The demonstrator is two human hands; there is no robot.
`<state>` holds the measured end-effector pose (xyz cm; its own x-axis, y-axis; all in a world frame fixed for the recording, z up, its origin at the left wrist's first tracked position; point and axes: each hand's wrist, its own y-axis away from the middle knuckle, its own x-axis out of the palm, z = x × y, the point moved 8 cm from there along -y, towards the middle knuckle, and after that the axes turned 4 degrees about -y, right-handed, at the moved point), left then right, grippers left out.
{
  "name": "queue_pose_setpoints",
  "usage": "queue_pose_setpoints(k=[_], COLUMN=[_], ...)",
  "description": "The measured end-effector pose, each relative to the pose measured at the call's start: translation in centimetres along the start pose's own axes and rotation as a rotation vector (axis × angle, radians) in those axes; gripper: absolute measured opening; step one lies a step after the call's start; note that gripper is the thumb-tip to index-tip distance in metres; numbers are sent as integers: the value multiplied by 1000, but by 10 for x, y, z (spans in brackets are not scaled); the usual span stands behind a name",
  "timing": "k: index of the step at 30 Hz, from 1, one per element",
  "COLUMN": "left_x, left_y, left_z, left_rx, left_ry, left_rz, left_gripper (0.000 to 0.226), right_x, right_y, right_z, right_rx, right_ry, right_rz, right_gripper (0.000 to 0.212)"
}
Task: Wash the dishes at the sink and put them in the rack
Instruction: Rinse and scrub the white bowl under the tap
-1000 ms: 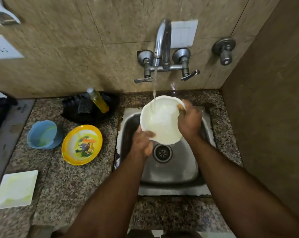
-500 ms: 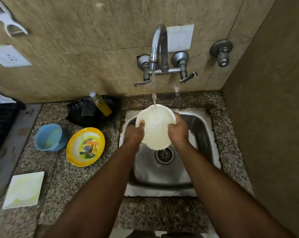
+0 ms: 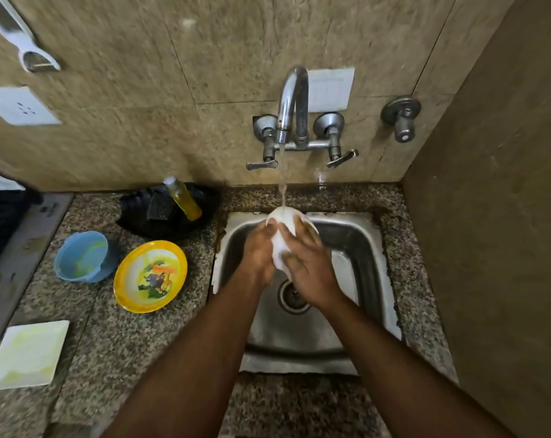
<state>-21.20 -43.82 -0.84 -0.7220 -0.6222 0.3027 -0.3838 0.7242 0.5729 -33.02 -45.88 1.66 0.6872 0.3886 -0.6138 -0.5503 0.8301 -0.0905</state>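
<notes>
A white bowl (image 3: 282,238) is held over the steel sink (image 3: 356,248), under the running stream from the tap (image 3: 291,105). My left hand (image 3: 258,248) grips its left side. My right hand (image 3: 305,263) lies across its outer face with the fingers spread over it. Both hands hide most of the bowl. On the counter to the left wait a yellow picture plate (image 3: 150,275), a blue cup (image 3: 83,256) and a square white plate (image 3: 27,354) with yellow streaks.
A yellow soap bottle (image 3: 183,197) and a dark sponge (image 3: 160,207) lie in a black tray (image 3: 204,197) behind the yellow plate. A dark rack edge (image 3: 2,222) shows at far left. A brown wall (image 3: 489,232) closes the right side.
The bowl has turned from facing me to edge-on with its back toward me, and moved up under the stream. My right hand slid from its rim onto its outer face.
</notes>
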Motion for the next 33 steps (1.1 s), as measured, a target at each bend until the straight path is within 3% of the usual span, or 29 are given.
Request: queue_pose_setpoints(k=[4, 8, 10, 14, 16, 18, 20, 22, 24, 26, 28, 30, 33], left_x=[14, 6, 1, -14, -21, -26, -28, -33, -42, -47, -45, -49, -53], left_y=[16, 18, 18, 10, 10, 13, 15, 14, 17, 20, 19, 18, 20], left_z=[-6, 0, -3, -20, -28, -34, -35, -32, -32, -37, -40, -40, -33], left_rx=[80, 138, 157, 216, 245, 257, 266, 305, 292, 286, 276, 283, 236], left_ry=[-154, -256, -254, -236, -209, -166, -181, -169, -129, -118, -176, -191, -102], left_rz=[-53, -95, -107, -182, -232, -280, -278, -283, -327, -355, -340, -366, -381], left_gripper=[27, 25, 26, 32, 31, 30, 29, 30, 21, 22, 26, 29, 26], right_x=[-5, -12, -6, 2, 6, 5, 2, 5, -1, -3, 13, 15, 8], right_y=[-35, -70, -71, -51, -52, -70, -94, -107, -104, -90, -76, -87, -109], right_z=[4, -26, -16, 44, 49, 36, 11, -4, 11, 51, 73, 65, 25], right_rx=[232, 574, 462, -88, -170, -85, 194, 437, 389, 86, -164, -131, 249], right_ry=[131, -60, 64, 317, 316, 197, -64, -32, 222, 317, 396, 301, 50], right_rz=[-18, -59, -19, -67, -74, -83, -29, 124, 127, 0, 27, 48, 91], right_gripper=[47, 53, 55, 53, 49, 45, 39, 40, 44, 47, 44, 46, 42])
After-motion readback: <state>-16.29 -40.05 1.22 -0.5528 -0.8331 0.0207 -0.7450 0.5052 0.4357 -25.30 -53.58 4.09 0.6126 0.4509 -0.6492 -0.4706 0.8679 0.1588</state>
